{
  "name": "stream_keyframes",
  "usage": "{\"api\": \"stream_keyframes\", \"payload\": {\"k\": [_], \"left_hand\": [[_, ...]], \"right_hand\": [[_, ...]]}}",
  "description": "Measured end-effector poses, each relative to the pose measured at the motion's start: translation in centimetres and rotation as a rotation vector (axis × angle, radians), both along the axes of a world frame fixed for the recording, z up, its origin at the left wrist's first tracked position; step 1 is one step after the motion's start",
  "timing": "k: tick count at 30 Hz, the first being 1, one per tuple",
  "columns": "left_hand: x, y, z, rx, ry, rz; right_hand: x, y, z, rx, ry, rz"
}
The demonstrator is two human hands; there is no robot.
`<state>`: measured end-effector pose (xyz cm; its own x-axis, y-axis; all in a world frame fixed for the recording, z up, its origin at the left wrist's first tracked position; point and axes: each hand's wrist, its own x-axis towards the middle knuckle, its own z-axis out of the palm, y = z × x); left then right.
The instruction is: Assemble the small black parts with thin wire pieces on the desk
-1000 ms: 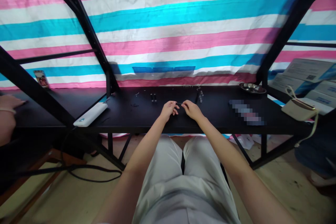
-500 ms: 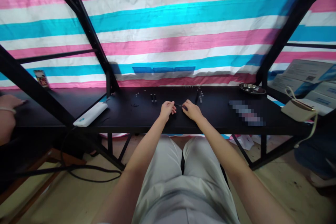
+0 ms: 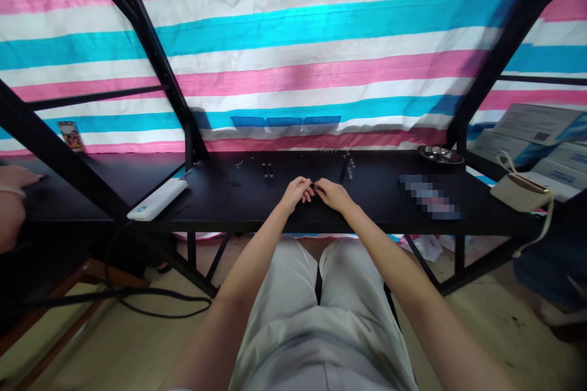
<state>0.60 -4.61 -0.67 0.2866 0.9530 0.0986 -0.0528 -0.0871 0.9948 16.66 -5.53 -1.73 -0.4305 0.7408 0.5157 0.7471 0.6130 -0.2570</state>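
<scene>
Drawn closer together since the last frame: bare left hand (image 3: 296, 192) and bare right hand (image 3: 332, 194), fingers curled. A small dark slender part (image 3: 314, 185) is seemingly pinched at their fingertips, long axis crosswise, right hand nearer. A black tabletop (image 3: 229, 211) lies beneath; a white power bank (image 3: 156, 199) at nine o'clock.

the tarp (image 3: 275, 43) behind the table runs in wide horizontal bands of pink, white and turquoise, while the steel frame (image 3: 151, 30) and tabletop (image 3: 220, 195) are black, as is the small pinched part (image 3: 314, 186); the power bank (image 3: 158, 198) is white, the trousers (image 3: 316, 311) pale grey, the dish (image 3: 440, 154) silver, the pouch (image 3: 520, 191) cream
</scene>
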Motion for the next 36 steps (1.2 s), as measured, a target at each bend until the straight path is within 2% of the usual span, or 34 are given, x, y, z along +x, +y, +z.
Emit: {"api": "stream_keyframes", "payload": {"k": [8,15,23,26,31,33,36], "left_hand": [[0.3,0.0,-0.4,0.095,0.113,-0.006],[0.3,0.0,-0.5,0.102,0.118,0.016],[0.4,0.0,-0.5,0.076,0.107,0.021],[0.3,0.0,-0.5,0.062,0.101,0.033],[0.3,0.2,-0.7,0.054,0.113,0.043],[0.3,0.2,-0.7,0.056,0.115,0.044],[0.3,0.2,-0.7,0.066,0.115,0.050]], "right_hand": [[0.0,-0.2,0.4,-0.052,-0.085,-0.022],[0.2,0.3,-0.1,-0.035,-0.038,-0.006],[0.0,0.0,0.2,-0.033,-0.010,0.006],[0.6,0.3,0.1,-0.014,0.067,-0.131],[2.9,1.2,-0.4,-0.048,0.248,-0.558],[3.7,1.6,-0.6,-0.081,0.303,-0.645],[4.3,2.3,-0.7,-0.111,0.331,-0.685]]}}
